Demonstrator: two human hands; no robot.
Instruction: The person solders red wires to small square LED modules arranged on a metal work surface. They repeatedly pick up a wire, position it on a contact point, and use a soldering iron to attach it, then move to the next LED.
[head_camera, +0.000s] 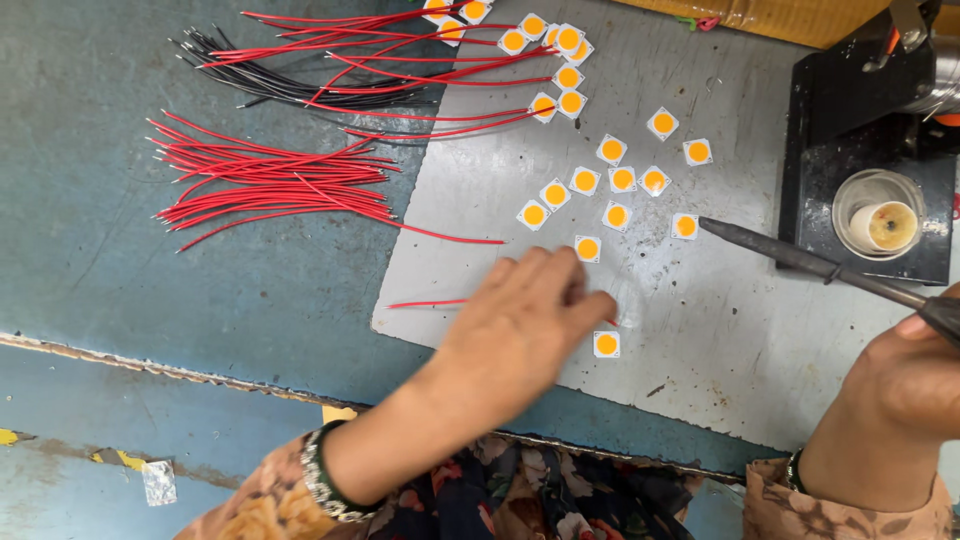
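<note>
Grey board (700, 330): left hand (520, 320) pinches red wire (425, 303); right hand (900, 390) grips soldering iron (800, 262)

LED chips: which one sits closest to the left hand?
The lone LED chip just right of the left hand, below the main scatter; all others lie farther up the grey sheet.

This is a small electronics assembly workshop — a worn blue-painted workbench (120, 250) with a grey metal work plate (700, 330) under the hands. Beyond the left hand (515, 325) lie bundles of cut red wires (270, 185) and black wires (270, 85) beside scattered square LED chips (585, 181). The right hand (900, 385) grips a soldering iron (800, 260) — its black stand (860, 150) sits just beyond.
</note>
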